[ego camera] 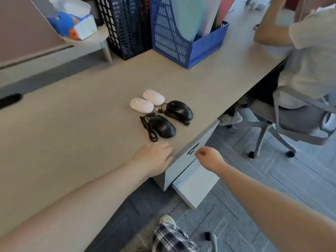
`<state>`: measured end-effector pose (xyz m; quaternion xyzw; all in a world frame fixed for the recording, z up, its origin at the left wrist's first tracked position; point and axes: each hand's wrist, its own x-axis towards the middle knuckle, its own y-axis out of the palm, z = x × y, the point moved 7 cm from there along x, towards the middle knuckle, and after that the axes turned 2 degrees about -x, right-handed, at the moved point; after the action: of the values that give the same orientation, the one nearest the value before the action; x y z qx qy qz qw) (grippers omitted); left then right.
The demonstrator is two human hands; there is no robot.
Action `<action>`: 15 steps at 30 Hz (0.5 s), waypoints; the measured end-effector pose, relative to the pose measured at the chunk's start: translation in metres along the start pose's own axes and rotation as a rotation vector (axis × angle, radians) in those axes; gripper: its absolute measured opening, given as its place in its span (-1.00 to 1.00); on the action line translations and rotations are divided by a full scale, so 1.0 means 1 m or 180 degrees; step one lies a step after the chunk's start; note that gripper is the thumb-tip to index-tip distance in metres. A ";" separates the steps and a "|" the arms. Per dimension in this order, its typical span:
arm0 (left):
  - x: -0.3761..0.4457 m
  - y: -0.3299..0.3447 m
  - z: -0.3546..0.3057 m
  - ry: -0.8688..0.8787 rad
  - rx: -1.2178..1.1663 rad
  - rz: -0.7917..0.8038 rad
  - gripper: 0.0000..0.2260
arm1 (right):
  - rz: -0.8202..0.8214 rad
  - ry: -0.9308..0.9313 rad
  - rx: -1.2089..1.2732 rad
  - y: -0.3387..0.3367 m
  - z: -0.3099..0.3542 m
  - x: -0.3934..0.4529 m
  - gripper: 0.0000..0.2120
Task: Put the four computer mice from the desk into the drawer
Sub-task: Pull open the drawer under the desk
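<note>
Two pale pink mice [141, 105] [153, 97] and two black corded mice [162, 126] [179, 110] lie grouped on the beige desk [72, 115] near its front edge. My left hand [154, 158] rests flat on the desk edge just below the nearer black mouse, holding nothing. My right hand [209, 158] hovers with curled fingers right beside the metal handle [193, 149] of the grey drawer front [189, 150] under the desk; whether it touches the handle is unclear. A lower drawer [196, 186] sticks out slightly.
Black [125, 26] and blue [181, 33] file racks stand at the back of the desk. A tissue box [72, 24] sits on a small shelf at back left. A seated person on a swivel chair [294, 113] is at the right.
</note>
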<state>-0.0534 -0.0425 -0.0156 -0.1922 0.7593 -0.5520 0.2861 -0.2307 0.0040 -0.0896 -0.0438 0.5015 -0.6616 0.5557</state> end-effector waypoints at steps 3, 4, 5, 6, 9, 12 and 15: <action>0.013 0.022 -0.004 0.0146 -0.0045 -0.0156 -0.56 | 0.0023 0.0199 -0.0102 0.022 -0.031 0.021 -0.69; 0.018 0.029 -0.004 0.0179 -0.0073 -0.0206 -0.57 | 0.0057 0.0253 -0.0043 0.028 -0.038 0.028 -0.68; 0.023 0.038 -0.003 0.0220 -0.0112 -0.0240 -0.58 | 0.0081 0.0314 0.0054 0.037 -0.048 0.038 -0.68; 0.027 0.045 -0.002 0.0230 -0.0143 -0.0316 -0.57 | 0.0083 0.0354 0.0184 0.046 -0.055 0.047 -0.67; 0.039 0.055 0.006 0.0203 -0.0237 -0.0823 -0.55 | -0.0015 0.0404 0.0807 0.064 -0.069 0.080 -0.65; 0.043 0.062 0.009 0.0166 -0.0252 -0.1138 -0.52 | 0.0028 0.0394 0.1533 0.079 -0.071 0.106 -0.74; 0.045 0.065 0.011 0.0095 -0.0190 -0.1287 -0.56 | 0.0094 0.0349 0.2108 0.090 -0.071 0.117 -0.83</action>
<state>-0.0790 -0.0572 -0.0900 -0.3409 0.7254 -0.5782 0.1523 -0.2559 -0.0325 -0.2472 0.1821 0.2890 -0.7819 0.5214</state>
